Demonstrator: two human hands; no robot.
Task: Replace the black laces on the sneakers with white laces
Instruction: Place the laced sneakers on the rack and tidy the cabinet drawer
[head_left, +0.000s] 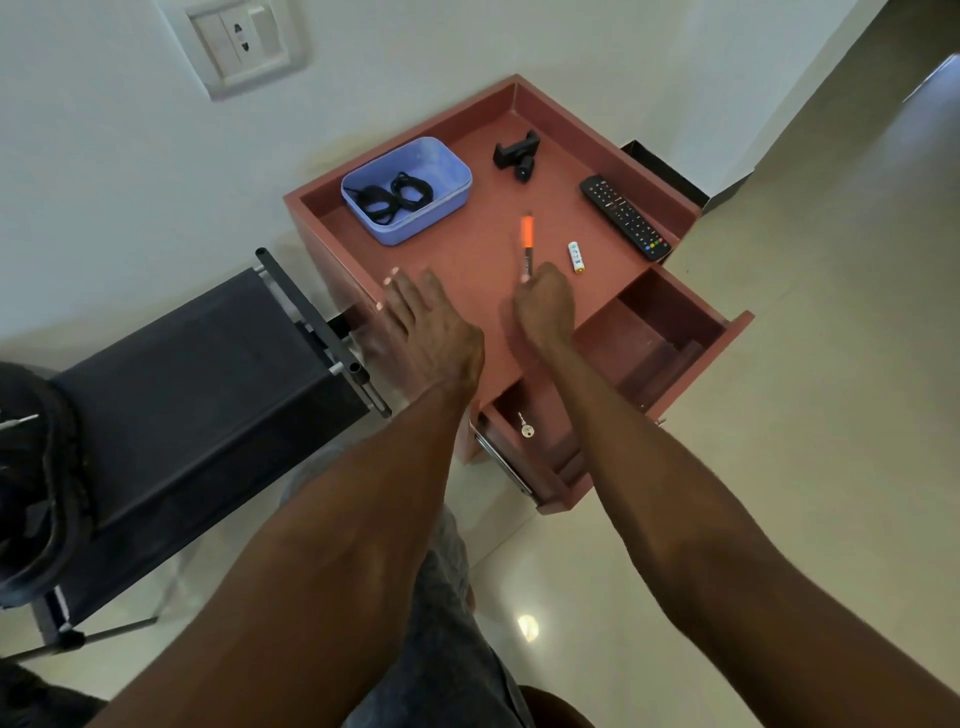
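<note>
Presently, black laces (397, 195) are seen coiled inside a blue plastic tub (447, 161) at the back left of a reddish cabinet top (467, 244). The left hand (423, 332) is laid flat, fingers straight, on the front left edge. The right hand (543, 306) is curled around the lower end of an orange-handled tool (527, 236). A battery (576, 257) and remote (626, 217) are noted to its right.

cabinet top (467, 260): matt reddish laminate, faintly grainy | tub (447, 171): smooth lilac plastic, semi-matt | black laces (395, 195): woven cord, dull | remote (623, 217): black plastic, slight sheen | chair seat (197, 374): black matt cloth on metal tubing | floor (779, 415): glossy pale tile, reflective | key (525, 425): bright metal
</note>
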